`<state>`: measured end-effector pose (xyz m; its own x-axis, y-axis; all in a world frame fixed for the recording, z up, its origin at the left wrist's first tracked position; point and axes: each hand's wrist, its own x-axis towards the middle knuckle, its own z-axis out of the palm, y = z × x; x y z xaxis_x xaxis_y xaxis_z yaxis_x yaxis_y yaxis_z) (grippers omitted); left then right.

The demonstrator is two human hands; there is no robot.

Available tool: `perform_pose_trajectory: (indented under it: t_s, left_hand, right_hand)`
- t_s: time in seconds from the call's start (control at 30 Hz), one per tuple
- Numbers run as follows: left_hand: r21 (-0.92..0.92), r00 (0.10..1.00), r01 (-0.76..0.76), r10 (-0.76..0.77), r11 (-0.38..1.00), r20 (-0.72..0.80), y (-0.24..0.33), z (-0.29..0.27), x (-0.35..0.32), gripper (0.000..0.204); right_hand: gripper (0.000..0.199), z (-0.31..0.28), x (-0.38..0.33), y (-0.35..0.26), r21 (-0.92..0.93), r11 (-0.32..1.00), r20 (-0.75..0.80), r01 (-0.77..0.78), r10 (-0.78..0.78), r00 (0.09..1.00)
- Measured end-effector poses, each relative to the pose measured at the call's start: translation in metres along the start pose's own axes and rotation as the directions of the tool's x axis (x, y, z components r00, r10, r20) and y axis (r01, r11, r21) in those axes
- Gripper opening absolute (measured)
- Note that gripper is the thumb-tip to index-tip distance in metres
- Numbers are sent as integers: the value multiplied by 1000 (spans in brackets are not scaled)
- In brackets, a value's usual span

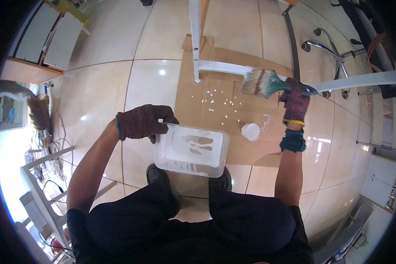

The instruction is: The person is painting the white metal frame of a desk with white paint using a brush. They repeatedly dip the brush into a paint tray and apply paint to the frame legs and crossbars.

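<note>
My left hand [146, 123], in a dark knitted work glove, grips the upper left corner of a clear plastic tub [227, 152] with white paint [171, 149] spread over its bottom. To the right, my gloved right hand [296, 99] is wrapped round the handle of a wide paintbrush [273, 83], slightly smeared by motion. Its pale bristles point left, against or just in front of the white crossbar [224, 67] of a frame; I cannot tell whether they touch it. The frame's white leg [196, 48] meets that bar at its left end.
Flattened cardboard [193, 99] lies on the tiled floor under the frame, spotted with white drops. A white round-edged piece [251, 131] rests on it. A chrome chair base [334, 55] stands at the far right, a cabinet [61, 42] at the far left, cables [66, 149] below it.
</note>
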<state>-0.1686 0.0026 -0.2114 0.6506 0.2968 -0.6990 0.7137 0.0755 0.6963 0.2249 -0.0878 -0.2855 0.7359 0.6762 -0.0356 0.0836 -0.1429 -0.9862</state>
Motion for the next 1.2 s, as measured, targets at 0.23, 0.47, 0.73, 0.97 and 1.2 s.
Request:
perform_pose_trajectory:
  t_s: [0.23, 0.47, 0.73, 0.97, 1.2]
  left_hand:
    - [24, 999, 25, -25, 999, -30, -3, -1, -3, 17]
    - [92, 1000, -2, 4, 996, -24, 3, 2, 5, 28]
    - [90, 999, -12, 15, 996, -36, -4, 2, 0, 29]
    - [76, 1000, 3, -2, 997, -16, -2, 3, 6, 29]
    - [89, 1000, 2, -2, 996, -2, 11, 6, 7, 31]
  right_hand:
    - [23, -65, 13, -7, -60, 998, -225, 22, -35, 974]
    - [28, -20, 0, -16, 16, 1000, 0, 5, -5, 1000]
    - [28, -75, 27, 11, -103, 992, -257, 74, -98, 961]
    - [24, -36, 20, -8, 88, 981, -31, 171, -169, 985]
    - [30, -47, 35, 9, -20, 995, -173, -94, 89, 981]
